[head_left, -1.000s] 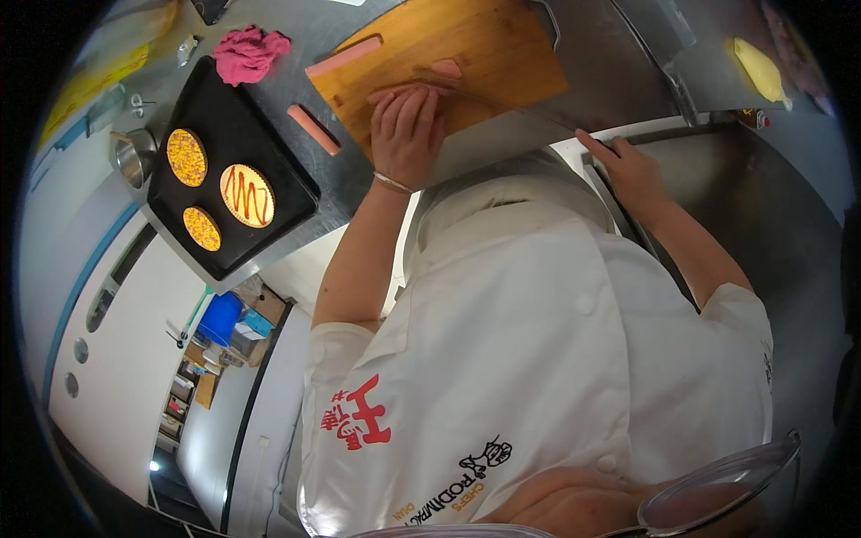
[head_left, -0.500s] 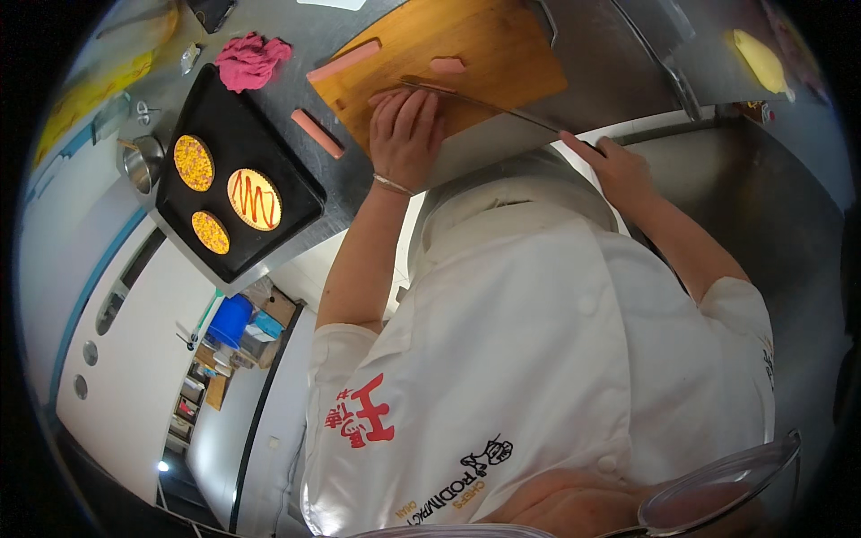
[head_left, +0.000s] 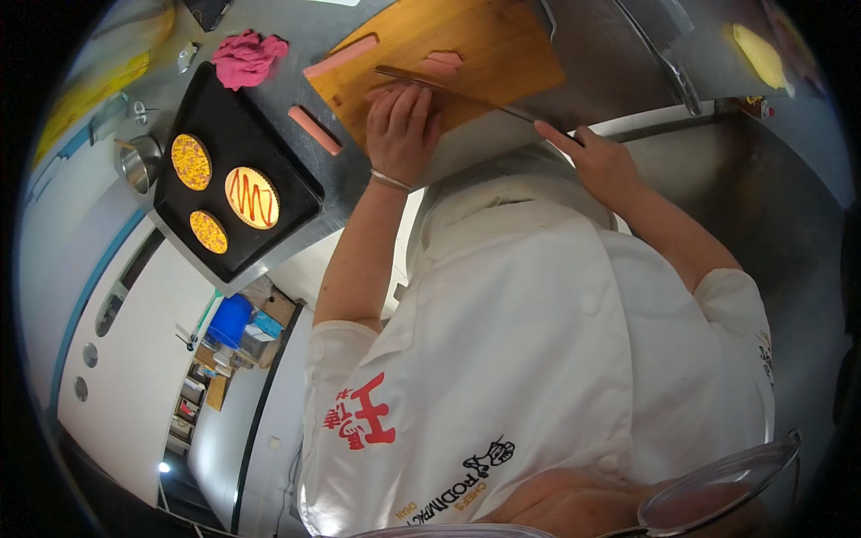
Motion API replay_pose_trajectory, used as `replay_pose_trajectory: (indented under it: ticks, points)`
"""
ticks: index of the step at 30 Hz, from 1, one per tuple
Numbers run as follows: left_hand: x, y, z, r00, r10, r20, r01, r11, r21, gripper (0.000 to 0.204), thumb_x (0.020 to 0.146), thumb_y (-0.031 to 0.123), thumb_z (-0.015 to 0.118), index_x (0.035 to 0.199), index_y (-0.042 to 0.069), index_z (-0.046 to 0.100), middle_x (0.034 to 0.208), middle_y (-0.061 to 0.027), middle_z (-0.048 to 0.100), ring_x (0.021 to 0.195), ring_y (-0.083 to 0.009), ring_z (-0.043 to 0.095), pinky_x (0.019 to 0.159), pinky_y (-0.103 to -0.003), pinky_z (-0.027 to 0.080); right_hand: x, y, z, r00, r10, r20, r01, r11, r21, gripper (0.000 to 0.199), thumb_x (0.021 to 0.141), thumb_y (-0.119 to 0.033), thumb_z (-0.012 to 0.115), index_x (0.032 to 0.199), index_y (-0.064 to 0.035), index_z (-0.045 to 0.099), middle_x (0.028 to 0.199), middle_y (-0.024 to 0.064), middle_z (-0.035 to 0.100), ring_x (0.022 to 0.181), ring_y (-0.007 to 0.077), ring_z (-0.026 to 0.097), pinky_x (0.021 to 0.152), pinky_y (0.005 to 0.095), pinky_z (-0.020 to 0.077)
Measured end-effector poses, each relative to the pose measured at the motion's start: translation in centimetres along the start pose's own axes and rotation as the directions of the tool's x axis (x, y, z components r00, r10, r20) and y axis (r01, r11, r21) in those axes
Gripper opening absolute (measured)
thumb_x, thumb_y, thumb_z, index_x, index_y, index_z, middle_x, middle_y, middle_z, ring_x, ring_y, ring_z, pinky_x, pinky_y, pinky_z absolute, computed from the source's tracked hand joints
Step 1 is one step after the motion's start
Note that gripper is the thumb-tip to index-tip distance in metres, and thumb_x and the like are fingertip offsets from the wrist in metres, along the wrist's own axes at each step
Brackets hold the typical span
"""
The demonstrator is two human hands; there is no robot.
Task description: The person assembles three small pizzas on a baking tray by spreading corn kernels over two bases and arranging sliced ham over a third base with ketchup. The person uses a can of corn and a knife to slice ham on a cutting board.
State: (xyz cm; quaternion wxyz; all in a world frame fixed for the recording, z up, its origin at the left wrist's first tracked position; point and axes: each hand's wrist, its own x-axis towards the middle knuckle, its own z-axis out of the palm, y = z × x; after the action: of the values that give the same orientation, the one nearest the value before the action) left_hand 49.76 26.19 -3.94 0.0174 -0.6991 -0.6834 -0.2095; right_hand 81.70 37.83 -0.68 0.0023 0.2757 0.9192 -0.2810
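- Even, bright overhead light fell on the cutting board (head_left: pixel 448 54) under the left hand's fingers (head_left: pixel 404 103).
- Soft glare streaked the steel counter (head_left: pixel 619 63) beyond the right hand (head_left: pixel 601 161).
- Edges curved and darkened to black.

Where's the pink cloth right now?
In the head view, the pink cloth lies upper left on the steel counter, just above the black tray.

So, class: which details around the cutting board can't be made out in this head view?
- Sausage piece under the left hand: covered by its fingers.
- Knife handle: hidden inside the right hand.
- Cutting board far edge: cut off by the picture's top.
- Toppings on the three tarts: too small.
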Motion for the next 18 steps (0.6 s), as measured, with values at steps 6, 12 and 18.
replay_pose_trajectory:
  ticks: [6,12,18]
  points:
    - [-0.1,0.0,-0.3,1.0,-0.013,-0.024,0.012,0.999,-0.044,0.049,0.079,0.016,0.081,0.125,0.006,0.067,0.129,-0.0093,0.059,0.122,-0.0312,0.056,0.106,-0.044,0.046,-3.8,1.5,-0.6,0.993,0.097,0.072,-0.091,0.993,-0.079,0.08,0.086,0.004,0.059,0.154,-0.037,0.047,0.079,0.0076,0.051,0.06,0.0255,0.059,0.054,0.0402,0.0517]
    - [-0.4,-0.3,0.1,0.999,-0.015,-0.029,0.014,0.998,-0.056,0.051,0.079,0.016,0.081,0.127,0.006,0.066,0.129,-0.0105,0.059,0.122,-0.0319,0.056,0.107,-0.044,0.045,-3.7,-0.4,-2.2,0.992,0.067,0.111,-0.066,0.998,-0.008,0.083,0.085,0.005,0.059,0.155,-0.0369,0.045,0.081,0.0076,0.051,0.061,0.0255,0.057,0.054,0.0398,0.0514]
    - [-0.5,-0.6,0.2,1.0,0.006,0.003,-0.006,1.0,-0.026,0.05,0.079,0.017,0.081,0.126,0.007,0.066,0.13,-0.0095,0.059,0.122,-0.0317,0.056,0.108,-0.044,0.044,-0.1,-1.2,0.0,0.997,0.046,0.056,-0.048,0.999,0.023,0.086,0.084,0.007,0.059,0.157,-0.0372,0.041,0.082,0.0092,0.051,0.062,0.0269,0.058,0.056,0.0388,0.053]
